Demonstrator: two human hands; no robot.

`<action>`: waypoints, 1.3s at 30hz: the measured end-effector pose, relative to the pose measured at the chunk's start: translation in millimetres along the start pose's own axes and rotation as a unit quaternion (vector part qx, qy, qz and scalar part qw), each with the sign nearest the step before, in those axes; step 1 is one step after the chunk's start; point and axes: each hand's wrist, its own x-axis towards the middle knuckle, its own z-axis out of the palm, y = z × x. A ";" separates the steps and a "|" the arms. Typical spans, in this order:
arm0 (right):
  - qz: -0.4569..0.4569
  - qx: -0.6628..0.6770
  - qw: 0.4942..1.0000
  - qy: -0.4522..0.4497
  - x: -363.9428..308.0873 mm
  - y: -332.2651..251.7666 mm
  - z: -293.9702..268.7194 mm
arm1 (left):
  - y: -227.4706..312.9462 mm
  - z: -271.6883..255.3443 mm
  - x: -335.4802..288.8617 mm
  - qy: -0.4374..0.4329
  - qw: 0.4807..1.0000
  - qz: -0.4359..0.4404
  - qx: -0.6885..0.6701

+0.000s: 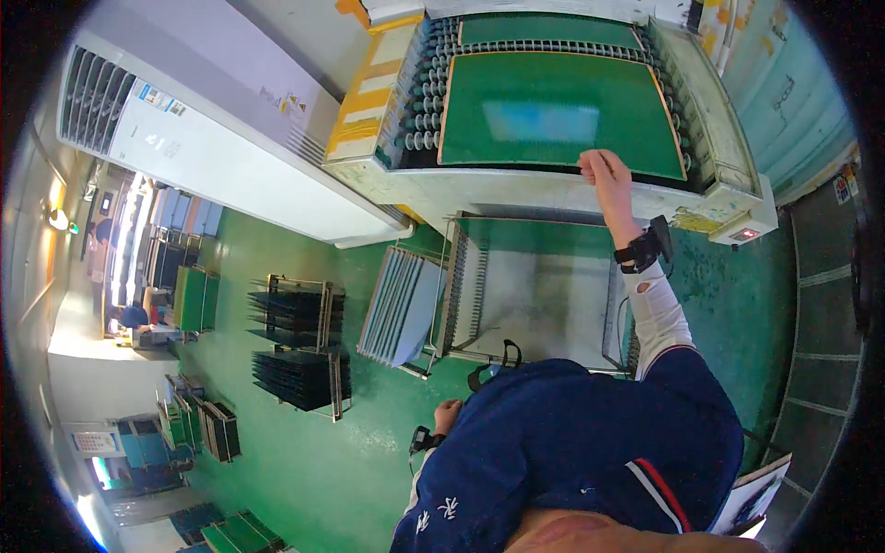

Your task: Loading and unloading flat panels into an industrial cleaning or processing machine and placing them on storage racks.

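A large green panel (553,111) with copper-coloured edges lies flat on the rollers of a conveyor machine (387,152) in front of me. My right hand (606,173) is at the panel's near edge, right of its middle, with the fingers curled together in a pinch on that edge. Behind this panel, another green panel (553,30) rests on the rollers. My left hand (448,417) hangs low beside my body, away from the machine; its fingers are mostly hidden. Both wrists carry black strapped devices.
Below the machine's front stands a slotted metal rack (470,286). Left of it, a rack holds upright pale panels (396,304). Farther left are racks of dark panels (300,378). A tall white air conditioner (221,152) lies left of the machine, and a grey partition (830,350) right.
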 end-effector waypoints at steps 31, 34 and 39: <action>-0.307 -0.516 0.799 0.009 60.4 14.7 8.2 | 7.2 10.6 -28.1 0.031 0.999 -0.009 0.013; -0.340 -0.433 0.834 -0.039 45.5 10.9 19.7 | 6.1 14.6 -27.6 0.031 0.998 -0.026 -0.053; -0.288 -0.297 0.897 -0.156 -21.3 9.6 40.0 | -2.2 13.8 -31.0 0.045 0.999 0.005 -0.006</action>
